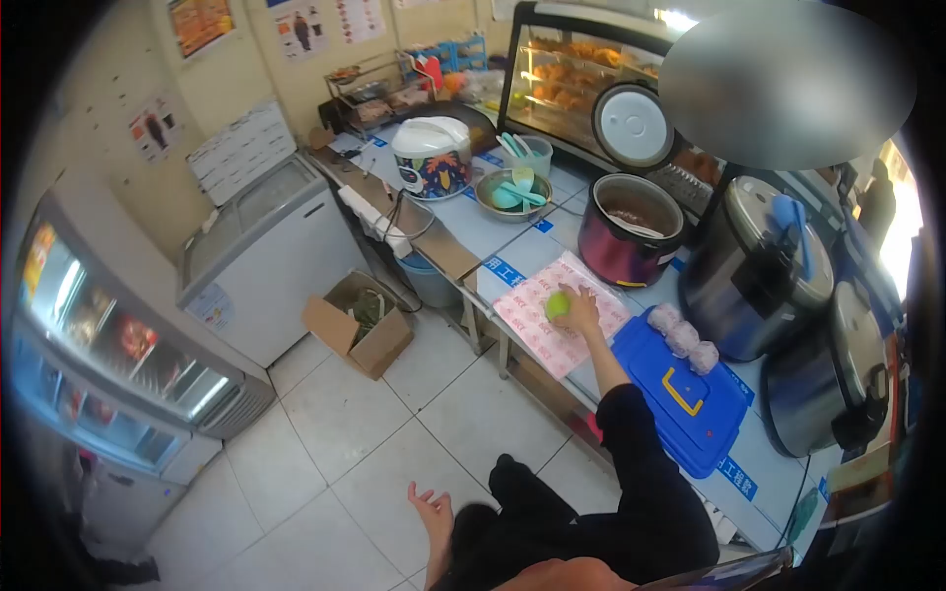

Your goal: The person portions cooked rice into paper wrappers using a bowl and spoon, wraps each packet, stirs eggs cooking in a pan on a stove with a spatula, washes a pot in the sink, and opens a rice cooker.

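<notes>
On a stack of pink-printed wrapping paper (529,323) lies a smooth, round green ball (558,304); I cannot tell what it is made of. My right hand (584,309) reaches over the paper with its fingers curled against the ball's right side. My left hand (431,507) hangs low over the floor near my legs, fingers apart and holding nothing. Right of the paper is a blue lid (658,379) with a yellow handle. Along the lid's far edge sit three wrapped round bundles (682,340).
Behind the paper stands an open maroon pot (631,231), with large steel cookers (757,271) to its right. A metal bowl (512,195) with turquoise utensils, a patterned rice cooker (432,158) and a lit food display case (581,84) stand farther back. An open cardboard box (370,330) is on the floor.
</notes>
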`<action>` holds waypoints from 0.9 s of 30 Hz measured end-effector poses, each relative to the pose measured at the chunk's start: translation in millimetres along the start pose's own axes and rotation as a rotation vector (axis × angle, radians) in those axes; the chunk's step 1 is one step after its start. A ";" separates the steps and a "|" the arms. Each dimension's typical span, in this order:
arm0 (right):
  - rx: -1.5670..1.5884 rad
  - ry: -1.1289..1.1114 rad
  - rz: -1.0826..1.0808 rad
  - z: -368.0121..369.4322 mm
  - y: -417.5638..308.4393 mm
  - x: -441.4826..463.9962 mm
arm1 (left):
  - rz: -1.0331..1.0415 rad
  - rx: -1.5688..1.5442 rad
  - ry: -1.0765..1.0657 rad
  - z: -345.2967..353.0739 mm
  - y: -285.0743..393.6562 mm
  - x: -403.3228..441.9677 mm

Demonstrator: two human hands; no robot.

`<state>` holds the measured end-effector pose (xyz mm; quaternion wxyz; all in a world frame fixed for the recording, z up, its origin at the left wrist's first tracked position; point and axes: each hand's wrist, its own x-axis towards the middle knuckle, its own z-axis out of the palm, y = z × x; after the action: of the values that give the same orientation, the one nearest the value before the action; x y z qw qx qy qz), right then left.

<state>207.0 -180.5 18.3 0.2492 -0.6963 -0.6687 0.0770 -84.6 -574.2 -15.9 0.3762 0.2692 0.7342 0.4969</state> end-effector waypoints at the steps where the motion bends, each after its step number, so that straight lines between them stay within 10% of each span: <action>1: -0.039 -0.189 0.021 4.7 2.9 18.7 | -0.027 0.019 -0.017 6.9 17.4 20.7; 20: -0.321 -0.541 0.321 -56.8 -65.2 77.4 | 0.383 0.367 -0.914 260.5 190.7 344.6; 23: 0.071 -0.619 0.389 -72.7 -60.3 97.4 | 0.401 0.695 -0.998 270.4 179.4 351.3; 27: 0.523 -0.009 0.304 15.7 -77.0 134.2 | 0.396 0.640 -1.140 267.6 181.6 350.0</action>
<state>143.9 -48.0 69.7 0.4026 -0.7002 -0.5156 0.2861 -61.4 -98.3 -6.0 0.5079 0.7161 0.4691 0.0954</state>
